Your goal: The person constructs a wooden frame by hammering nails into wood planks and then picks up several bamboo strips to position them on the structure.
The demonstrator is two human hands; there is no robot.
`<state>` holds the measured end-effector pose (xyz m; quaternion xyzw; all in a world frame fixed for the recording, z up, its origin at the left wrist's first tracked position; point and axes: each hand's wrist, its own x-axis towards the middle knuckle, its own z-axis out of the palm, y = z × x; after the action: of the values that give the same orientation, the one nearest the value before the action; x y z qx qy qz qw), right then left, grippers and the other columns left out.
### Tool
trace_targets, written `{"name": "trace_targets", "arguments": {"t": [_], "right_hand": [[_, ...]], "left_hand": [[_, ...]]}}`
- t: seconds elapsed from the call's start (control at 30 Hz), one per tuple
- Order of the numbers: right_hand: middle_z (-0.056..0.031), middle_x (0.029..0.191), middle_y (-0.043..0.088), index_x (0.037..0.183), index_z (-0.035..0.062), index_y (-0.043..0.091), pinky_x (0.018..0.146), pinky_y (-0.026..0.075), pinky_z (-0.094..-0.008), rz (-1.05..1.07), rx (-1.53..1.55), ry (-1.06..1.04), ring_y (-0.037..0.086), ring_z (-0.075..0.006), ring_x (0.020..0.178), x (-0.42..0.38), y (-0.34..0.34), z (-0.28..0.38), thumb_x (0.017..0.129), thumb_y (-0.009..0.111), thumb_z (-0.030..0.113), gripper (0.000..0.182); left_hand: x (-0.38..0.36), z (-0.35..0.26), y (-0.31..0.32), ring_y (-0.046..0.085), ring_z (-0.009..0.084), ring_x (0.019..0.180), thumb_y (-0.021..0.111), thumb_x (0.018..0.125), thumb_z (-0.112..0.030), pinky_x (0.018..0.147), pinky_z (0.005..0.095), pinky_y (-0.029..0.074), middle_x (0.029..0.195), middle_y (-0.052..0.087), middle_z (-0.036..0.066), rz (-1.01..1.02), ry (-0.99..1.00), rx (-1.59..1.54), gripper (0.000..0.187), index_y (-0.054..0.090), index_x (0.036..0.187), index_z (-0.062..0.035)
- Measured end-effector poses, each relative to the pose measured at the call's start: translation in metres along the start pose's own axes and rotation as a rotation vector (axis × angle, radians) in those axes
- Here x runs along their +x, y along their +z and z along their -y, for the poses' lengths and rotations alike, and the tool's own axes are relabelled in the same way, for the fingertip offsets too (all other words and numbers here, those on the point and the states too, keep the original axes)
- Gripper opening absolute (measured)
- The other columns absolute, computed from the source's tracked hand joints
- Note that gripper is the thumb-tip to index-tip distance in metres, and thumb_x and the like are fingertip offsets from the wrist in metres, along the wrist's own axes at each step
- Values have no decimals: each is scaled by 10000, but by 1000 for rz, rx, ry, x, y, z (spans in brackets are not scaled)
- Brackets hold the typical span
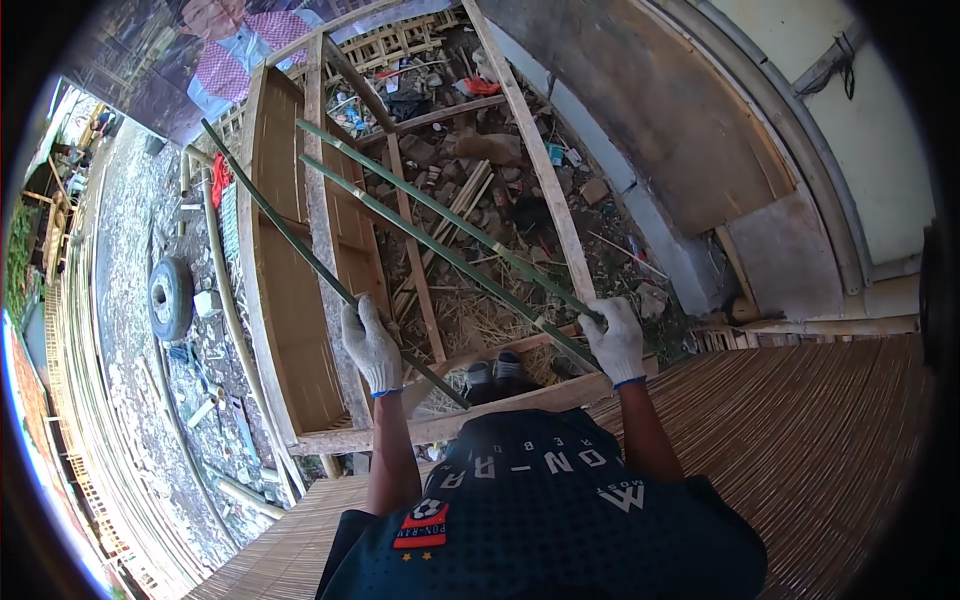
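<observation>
My left hand (371, 348), in a white knit glove, is closed around a long, thin, dark green bamboo strip (268, 208) that slants from the upper left down toward my body. My right hand (614, 342), gloved the same way, has its fingers closed on the near end of a green bamboo strip (425, 198). Another green bamboo strip (430, 243) runs almost parallel to that one, its near end passing just below my right hand; whether the hand grips it too cannot be made out. All three lie across a wooden frame (330, 240).
Inside the frame, the ground holds rubble, straw and a bundle of split bamboo sticks (465, 195). A tyre (170, 298) lies at left near bamboo poles. Slatted bamboo matting (780, 430) spreads at lower right. A wall panel (660, 110) stands at right, a printed banner (130, 70) at upper left.
</observation>
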<state>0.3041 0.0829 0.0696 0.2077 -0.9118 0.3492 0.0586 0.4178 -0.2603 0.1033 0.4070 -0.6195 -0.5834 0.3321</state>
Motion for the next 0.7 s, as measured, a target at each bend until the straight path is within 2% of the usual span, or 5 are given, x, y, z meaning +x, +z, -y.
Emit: {"name": "trace_targets", "arguments": {"t": [0.27,0.7], "right_hand": [[-107,927,652,964,72,653,731,531,-411,-82,7,62,662,-295,816,-4,11,-2,820,826,120,230],[-114,911,666,956,64,671,725,538,-410,-115,3,117,668,-290,789,-1,18,-2,817,840,161,240]], "left_hand": [[-11,8,-16,483,49,514,562,1078,-249,453,214,399,672,516,-19,-12,-18,0,198,609,1032,-62],[-13,9,-21,483,47,515,574,1073,-252,454,209,391,662,510,-24,-28,-34,5,188,610,997,-83]]}}
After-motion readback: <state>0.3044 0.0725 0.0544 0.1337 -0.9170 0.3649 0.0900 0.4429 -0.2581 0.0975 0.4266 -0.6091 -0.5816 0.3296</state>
